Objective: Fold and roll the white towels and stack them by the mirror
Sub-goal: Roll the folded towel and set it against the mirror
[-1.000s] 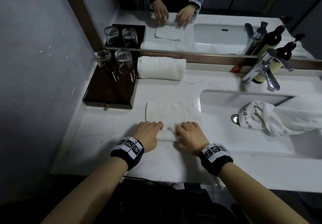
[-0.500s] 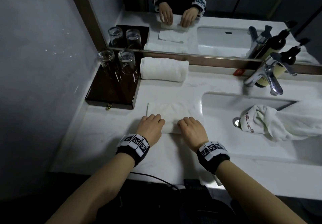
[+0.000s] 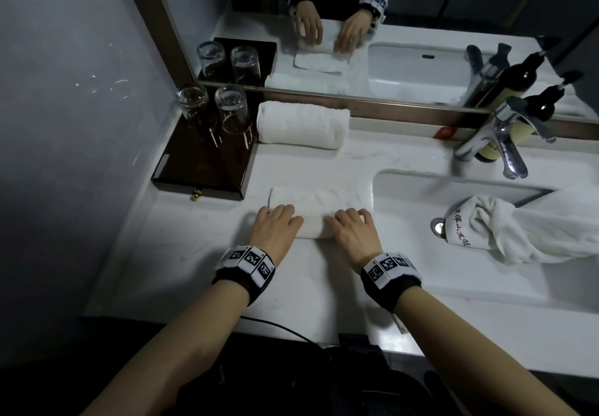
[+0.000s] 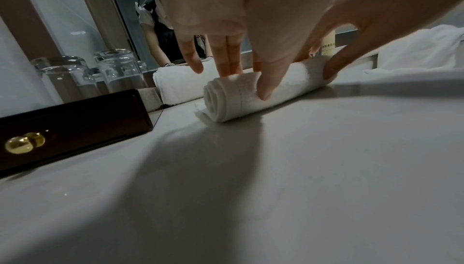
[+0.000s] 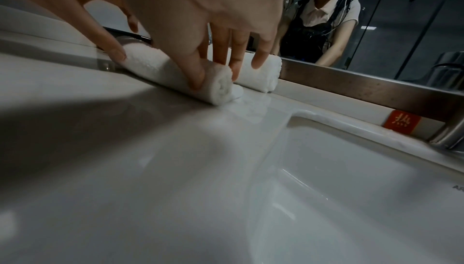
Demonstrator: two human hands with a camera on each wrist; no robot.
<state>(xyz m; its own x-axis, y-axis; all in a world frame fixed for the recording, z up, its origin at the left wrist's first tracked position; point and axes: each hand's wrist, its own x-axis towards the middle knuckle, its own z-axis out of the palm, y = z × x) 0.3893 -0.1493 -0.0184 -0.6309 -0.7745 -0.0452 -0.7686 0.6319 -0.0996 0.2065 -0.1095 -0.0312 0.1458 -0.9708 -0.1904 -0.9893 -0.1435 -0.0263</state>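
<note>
"What were the hands doing at that moment?"

"Both rested on a half-rolled white towel [image 3: 312, 218] lying on the white countertop [image 3: 194, 253], just left of the sink basin [image 3: 421, 188]. The left hand [image 3: 275, 226] sat on the roll's left end, the right hand [image 3: 353, 229] on its right end. On each, the fingers reached over the top of the roll and the thumb pressed its near side, so each hand was curled round the roll rather than lying flat."

"How much of it was rolled?"

"The near part was a tight cylinder; the left wrist view showed the spiral of layers at its open end [image 4: 220, 97]. The far part still lay flat on the counter, stretching toward the mirror [image 3: 389, 26]."

"Was any towel finished?"

"One rolled towel [image 3: 303, 124] lay against the mirror's frame, well apart from the one under the hands. Its left end sat just beside a dark wooden tray [image 3: 201, 169] that carried two upturned drinking glasses [image 3: 210, 107]."

"And on the right?"

"A crumpled white towel [image 3: 518, 227] with red lettering hung over the basin's right side, partly inside it. Behind the basin stood a chrome faucet [image 3: 499, 143] and dark pump bottles [image 3: 515, 111]; a small red label [image 3: 445, 132] lay at the foot of the mirror frame."
</note>
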